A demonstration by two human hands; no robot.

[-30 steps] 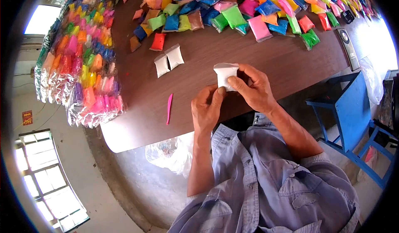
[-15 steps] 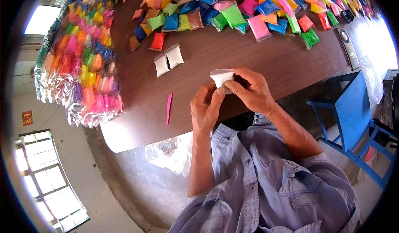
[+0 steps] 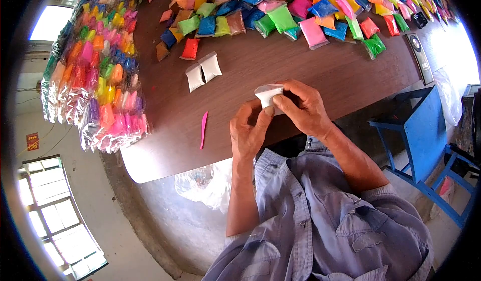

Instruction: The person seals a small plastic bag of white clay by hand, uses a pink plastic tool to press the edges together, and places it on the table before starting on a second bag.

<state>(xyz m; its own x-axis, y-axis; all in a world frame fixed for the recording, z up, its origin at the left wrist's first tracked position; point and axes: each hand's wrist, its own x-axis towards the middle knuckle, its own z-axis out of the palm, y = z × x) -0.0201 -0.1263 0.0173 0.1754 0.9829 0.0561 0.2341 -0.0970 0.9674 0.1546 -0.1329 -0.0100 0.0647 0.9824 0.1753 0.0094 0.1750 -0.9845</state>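
Between both hands, just above the table's near edge, is a small white packet [image 3: 267, 93]. My left hand [image 3: 249, 125] is closed on its lower left side, the thumb pointing up along it. My right hand [image 3: 303, 108] pinches the right side, with its thumb across the front and the fingers behind. Two more white packets [image 3: 203, 72] lie side by side on the table, beyond my left hand. A thin pink plastic knife [image 3: 204, 130] rests to the left of that hand.
Many colourful packets [image 3: 280, 18] cover the far side of the brown table [image 3: 170, 105]. Clear bags of coloured pieces [image 3: 107, 115] are stacked along the left edge. A metallic bar [image 3: 420, 58] lies at the right edge, near a blue stool [image 3: 426, 135]. A clear plastic bag [image 3: 205, 185] is below.
The white packet has tilted slightly in my fingers, so its top edge looks different. Both hands have stayed nearly in place, and the things on the table are unmoved.
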